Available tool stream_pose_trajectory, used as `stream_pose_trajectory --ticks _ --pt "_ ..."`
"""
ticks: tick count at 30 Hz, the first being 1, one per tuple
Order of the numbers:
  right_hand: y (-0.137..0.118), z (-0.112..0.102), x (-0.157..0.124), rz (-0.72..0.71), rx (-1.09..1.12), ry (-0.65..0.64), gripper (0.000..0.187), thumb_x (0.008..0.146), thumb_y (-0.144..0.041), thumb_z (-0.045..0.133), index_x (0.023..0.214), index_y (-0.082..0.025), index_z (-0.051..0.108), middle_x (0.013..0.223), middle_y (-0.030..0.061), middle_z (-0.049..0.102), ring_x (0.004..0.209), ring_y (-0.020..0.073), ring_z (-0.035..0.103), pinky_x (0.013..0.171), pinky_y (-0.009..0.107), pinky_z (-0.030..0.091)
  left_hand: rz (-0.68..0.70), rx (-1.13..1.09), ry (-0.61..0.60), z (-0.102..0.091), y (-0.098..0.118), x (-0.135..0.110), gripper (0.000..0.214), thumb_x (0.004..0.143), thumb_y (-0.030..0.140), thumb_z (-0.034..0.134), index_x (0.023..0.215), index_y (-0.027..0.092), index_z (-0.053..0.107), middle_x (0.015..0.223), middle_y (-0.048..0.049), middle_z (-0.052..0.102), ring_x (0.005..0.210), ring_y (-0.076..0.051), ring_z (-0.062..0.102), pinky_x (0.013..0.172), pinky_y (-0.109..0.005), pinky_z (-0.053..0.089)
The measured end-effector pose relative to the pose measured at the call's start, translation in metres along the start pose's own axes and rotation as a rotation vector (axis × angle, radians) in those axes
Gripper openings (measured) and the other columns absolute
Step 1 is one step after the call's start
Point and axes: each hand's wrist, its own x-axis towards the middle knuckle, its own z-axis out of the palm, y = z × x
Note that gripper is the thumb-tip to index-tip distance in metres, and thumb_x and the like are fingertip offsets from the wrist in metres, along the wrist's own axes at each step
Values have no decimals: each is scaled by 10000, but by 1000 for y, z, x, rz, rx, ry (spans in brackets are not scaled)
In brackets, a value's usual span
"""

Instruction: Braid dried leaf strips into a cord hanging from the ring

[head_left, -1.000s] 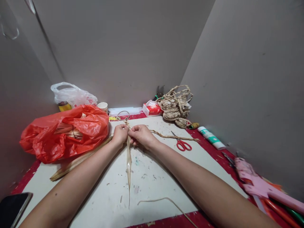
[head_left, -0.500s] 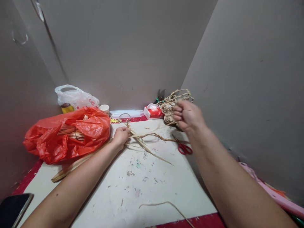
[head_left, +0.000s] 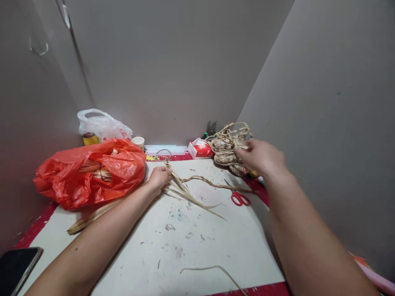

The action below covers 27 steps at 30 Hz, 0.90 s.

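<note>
My left hand (head_left: 159,177) is pinched shut on several pale straw strands (head_left: 189,196), just below a small metal ring (head_left: 163,155) at their upper end. The strands fan out over the white board, their tips loose. At the right my right hand (head_left: 262,157) is raised in front of a bundle of coiled straw rope (head_left: 224,152). Its fingers are slightly blurred, half bent and apart, with nothing visible in them. Between the hands, a twisted brown cord (head_left: 208,181) runs rightward past red-handled scissors (head_left: 240,199).
A red plastic bag (head_left: 64,168) of straw lies left, a white bag (head_left: 105,125) behind it. Along the back are a paper cup (head_left: 138,142), clear sticks (head_left: 166,149) and a tissue pack (head_left: 200,149). A phone (head_left: 18,267) sits front left; a loose strand (head_left: 212,267) lies in front.
My right hand has let go of a strand, which now lies with the others on the board, and has moved slightly right and lower. My left hand keeps its grip near the ring.
</note>
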Motion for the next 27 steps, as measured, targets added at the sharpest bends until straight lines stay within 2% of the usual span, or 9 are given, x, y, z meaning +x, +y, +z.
stream_pose_trajectory --ticks 1,3,5,7,10,14,18,23,27 --pt "-12 7 1 116 -65 -27 273 752 -390 542 945 -208 607 975 192 602 980 389 531 739 520 379 -1 -1 1 0 0 1 228 821 155 507 604 159 438 384 70 380 270 -19 223 340 -184 118" --pt "-43 20 -4 15 -23 -67 297 755 -379 552 962 -180 629 1088 202 591 1027 361 520 777 470 386 -1 -5 1 -1 -1 1 224 818 156 511 605 159 439 384 70 383 270 -19 225 341 -186 115" --pt "-80 31 -18 -141 135 -188 259 800 -372 506 901 -189 659 984 124 656 896 248 586 744 342 412 3 -12 0 -1 -2 2 222 817 162 514 607 160 440 385 70 386 271 -20 231 343 -187 113" --pt "-112 43 -37 -252 228 -391 260 772 -406 539 756 -179 665 773 72 672 682 174 589 610 259 399 11 -22 -6 -1 -3 2 218 810 170 526 608 159 444 387 69 391 275 -23 247 344 -185 123" --pt "-139 63 -60 -317 200 -444 170 725 -335 568 747 -185 644 702 43 654 598 154 539 537 243 330 25 -46 -10 -2 -4 2 198 795 161 539 616 154 455 403 60 421 301 -33 322 356 -173 180" --pt "-138 81 -63 -324 346 -462 153 749 -191 472 703 -163 615 666 36 624 588 137 502 549 236 316 27 -75 -27 -3 -4 2 202 772 166 563 609 157 445 389 66 408 294 -32 309 353 -169 170" --pt "-119 81 -45 -257 693 -571 231 787 -277 443 671 -136 585 583 -6 519 542 109 428 534 223 314 10 -99 -72 -5 -2 2 202 755 187 580 613 165 438 377 79 368 280 -24 244 347 -177 109" --pt "-106 79 -31 -105 754 -400 350 802 -394 426 790 -110 629 553 -27 420 517 106 355 510 229 283 -22 -109 -113 -6 1 1 190 758 169 553 619 173 424 385 85 340 282 -24 219 348 -182 90" --pt "-104 85 -31 -154 776 -379 323 834 -347 371 929 -127 587 570 -38 413 517 111 372 504 221 299 -36 -122 -139 -7 4 1 196 766 183 554 623 172 420 395 85 343 282 -18 200 348 -182 82"
